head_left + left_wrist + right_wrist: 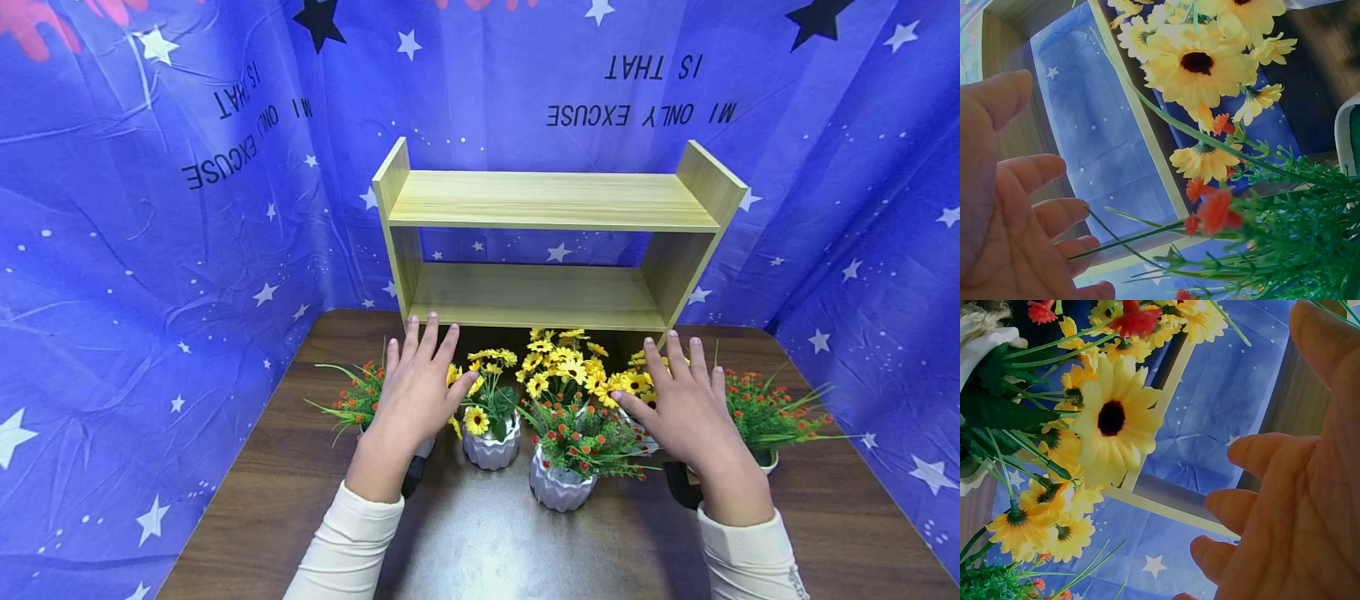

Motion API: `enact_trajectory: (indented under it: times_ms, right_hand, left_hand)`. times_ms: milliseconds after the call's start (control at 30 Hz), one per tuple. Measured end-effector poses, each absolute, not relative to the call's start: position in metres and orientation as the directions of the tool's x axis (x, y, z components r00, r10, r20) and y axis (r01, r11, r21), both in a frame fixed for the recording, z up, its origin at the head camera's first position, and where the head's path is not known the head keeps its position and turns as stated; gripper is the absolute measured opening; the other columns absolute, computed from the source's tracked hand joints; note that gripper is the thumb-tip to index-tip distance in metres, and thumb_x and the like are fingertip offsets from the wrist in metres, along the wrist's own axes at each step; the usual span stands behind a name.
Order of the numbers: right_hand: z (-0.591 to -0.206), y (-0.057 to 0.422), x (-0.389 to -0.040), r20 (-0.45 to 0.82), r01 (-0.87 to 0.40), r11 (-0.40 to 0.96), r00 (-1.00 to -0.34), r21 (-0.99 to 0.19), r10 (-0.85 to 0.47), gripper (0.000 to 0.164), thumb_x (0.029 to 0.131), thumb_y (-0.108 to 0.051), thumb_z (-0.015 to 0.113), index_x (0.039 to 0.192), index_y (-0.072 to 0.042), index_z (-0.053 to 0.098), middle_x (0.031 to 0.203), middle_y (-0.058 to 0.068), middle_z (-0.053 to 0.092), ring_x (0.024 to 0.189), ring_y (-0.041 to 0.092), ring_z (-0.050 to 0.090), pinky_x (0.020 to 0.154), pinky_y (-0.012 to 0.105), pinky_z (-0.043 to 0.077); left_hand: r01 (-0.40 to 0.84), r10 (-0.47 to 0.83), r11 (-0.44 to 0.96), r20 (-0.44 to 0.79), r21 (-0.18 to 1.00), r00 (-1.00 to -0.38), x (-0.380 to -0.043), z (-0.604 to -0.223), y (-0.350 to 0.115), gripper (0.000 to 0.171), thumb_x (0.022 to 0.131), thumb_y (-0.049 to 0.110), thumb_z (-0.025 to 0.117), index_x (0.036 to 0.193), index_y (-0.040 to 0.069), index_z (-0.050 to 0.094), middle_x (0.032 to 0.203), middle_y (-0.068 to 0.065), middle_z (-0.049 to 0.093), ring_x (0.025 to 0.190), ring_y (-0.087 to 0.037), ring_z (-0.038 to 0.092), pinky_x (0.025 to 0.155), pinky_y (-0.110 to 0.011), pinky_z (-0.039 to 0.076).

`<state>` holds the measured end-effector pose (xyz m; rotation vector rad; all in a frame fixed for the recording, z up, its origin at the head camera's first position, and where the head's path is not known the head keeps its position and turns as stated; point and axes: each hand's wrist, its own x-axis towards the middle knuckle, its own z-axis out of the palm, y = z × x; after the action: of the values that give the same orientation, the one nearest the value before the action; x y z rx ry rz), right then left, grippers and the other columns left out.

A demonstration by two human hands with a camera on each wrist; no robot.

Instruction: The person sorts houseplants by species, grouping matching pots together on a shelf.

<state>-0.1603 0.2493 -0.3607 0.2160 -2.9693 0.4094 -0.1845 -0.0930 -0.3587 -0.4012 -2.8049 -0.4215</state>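
Note:
In the head view my left hand hovers palm down over the left-hand potted plants, fingers spread and straight, holding nothing. My right hand is spread the same way over the plants at the right. Between the hands stand a small potted yellow daisy plant, a fuller bunch of yellow daisies and a red-flowered grassy plant in a ribbed white pot. Another red-flowered plant is partly behind my left hand, and one more is beside my right. Yellow daisies also show close to the right palm.
A two-tier wooden shelf stands at the back of the brown wooden table, its boards bare. Blue curtains with stars and lettering surround the table on the back and both sides. Dark wrist straps sit under the wrists.

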Motion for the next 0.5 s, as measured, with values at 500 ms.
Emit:
enact_trajectory:
  times_ms: [500]
  right_hand:
    - [-0.3589, 0.2497, -0.1573, 0.141, -0.165, 0.946, -0.982, -0.279, -0.13, 0.092, 0.095, -0.061, 0.05, 0.158, -0.002, 0.017, 0.16, 0.03, 0.002, 0.145, 0.049, -0.014, 0.105, 0.075, 0.001]
  left_hand:
    - [0.327, 0.235, 0.907, 0.326, 0.266, -0.916, -0.1784, -0.3565, -0.0959, 0.068, 0.098, 0.047, 0.057, 0.153, 0.012, 0.039, 0.161, -0.019, 0.023, 0.149, -0.039, 0.011, 0.114, -0.063, 0.011]
